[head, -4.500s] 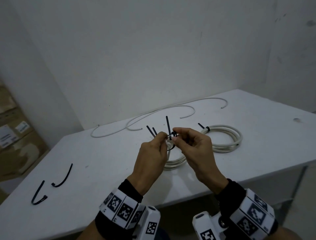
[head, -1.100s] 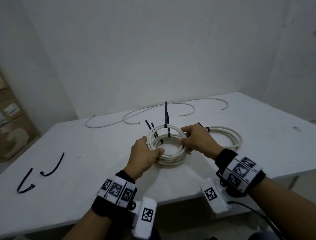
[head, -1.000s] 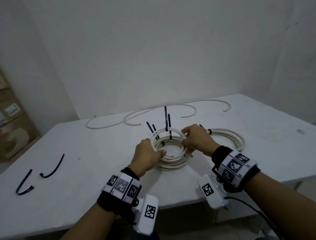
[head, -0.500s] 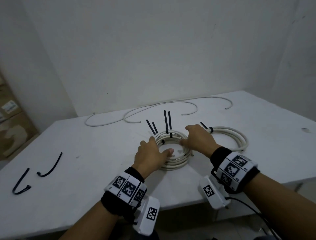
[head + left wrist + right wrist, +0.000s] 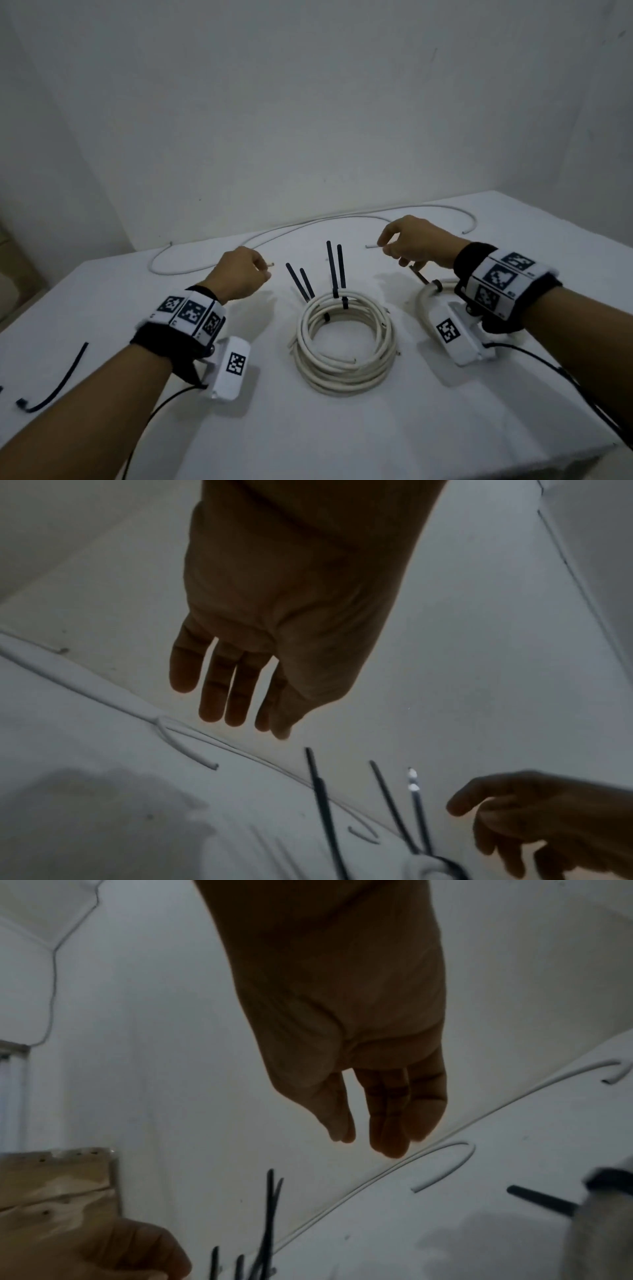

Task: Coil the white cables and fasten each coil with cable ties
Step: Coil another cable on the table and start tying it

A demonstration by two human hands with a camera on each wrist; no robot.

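A coil of white cable [image 5: 342,346] lies flat on the white table [image 5: 411,428], bound by black cable ties whose tails [image 5: 334,270] stick up at its far side. A second tied coil [image 5: 424,301] lies to the right, mostly hidden under my right wrist. Loose white cable [image 5: 342,219] runs along the back of the table. My left hand [image 5: 255,269] hovers over one loose cable end [image 5: 270,264], its fingers [image 5: 236,696] relaxed and holding nothing. My right hand [image 5: 388,241] hangs above another cable end [image 5: 369,246], its fingers [image 5: 387,1123] loose and empty.
A spare black cable tie [image 5: 58,387] lies near the table's left front edge. A white wall stands right behind the table. Cardboard [image 5: 58,1191] stands beyond the left end. Wires trail from both wrist cameras toward me.
Both hands let go of the middle coil, which now lies on the table. They moved apart and toward the back, over the loose cable ends.
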